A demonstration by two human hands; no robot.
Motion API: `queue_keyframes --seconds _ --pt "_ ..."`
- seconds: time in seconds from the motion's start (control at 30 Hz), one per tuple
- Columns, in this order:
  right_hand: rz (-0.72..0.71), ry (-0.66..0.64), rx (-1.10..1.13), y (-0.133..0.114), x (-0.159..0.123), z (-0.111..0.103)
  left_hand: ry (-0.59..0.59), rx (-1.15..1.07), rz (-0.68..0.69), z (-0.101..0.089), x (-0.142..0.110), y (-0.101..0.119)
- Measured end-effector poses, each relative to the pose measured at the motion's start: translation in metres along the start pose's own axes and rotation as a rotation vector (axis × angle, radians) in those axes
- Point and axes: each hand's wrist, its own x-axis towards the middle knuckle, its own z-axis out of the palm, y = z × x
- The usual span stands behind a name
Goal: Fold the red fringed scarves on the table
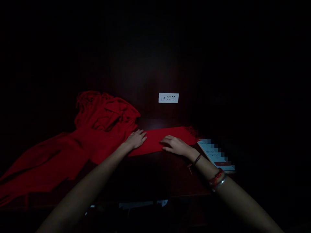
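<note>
Dark table (155, 176) runs below a wall; on it, L of centre to mid, lies the red fringed scarf (154, 139), bunched at far L w/ a loose part trailing to the near L edge, and a flat strip reaching R. Step in hand looks like smoothing/straightening that strip; next move prob. calls for light, flat pressure w/ the L side held so the bunch doesn't drag. Strip's long axis runs L–R, tilted slightly up to R, fringed end pointing R toward the lit tablet (216, 157); can't tell if they touch. L hand (136, 140) is palm down on the cloth, fingers a bit spread; R hand (177, 146) rests at the strip's near edge, fingers loosely bent, no pinch visible. White socket plate (168, 97) on wall behind.
</note>
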Motion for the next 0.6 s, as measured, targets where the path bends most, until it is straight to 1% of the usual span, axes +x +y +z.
queue_keyframes --seconds 0.03,0.1,0.2,0.3,0.43,0.5,0.6 --pt "-0.05 -0.032 -0.037 -0.008 0.002 -0.002 0.002 -0.003 0.026 -0.003 0.007 -0.004" --pt "-0.103 -0.075 -0.129 -0.018 0.004 -0.003 -0.026 -0.017 0.066 -0.006 0.022 -0.013" --pt "-0.122 -0.076 -0.25 -0.024 0.007 0.001 -0.103 -0.052 0.072 -0.006 0.044 -0.026" --pt "-0.122 -0.069 -0.331 -0.026 0.011 0.007 -0.14 -0.068 0.041 -0.006 0.059 -0.031" --pt "-0.114 -0.029 -0.355 -0.032 0.016 0.013 -0.174 -0.108 -0.016 -0.007 0.072 -0.032" --pt "-0.122 -0.015 -0.359 -0.035 0.017 0.013 -0.196 -0.142 -0.045 -0.006 0.074 -0.033" --pt "-0.148 -0.033 -0.383 -0.037 0.02 0.011 -0.21 -0.195 -0.075 -0.005 0.073 -0.039"
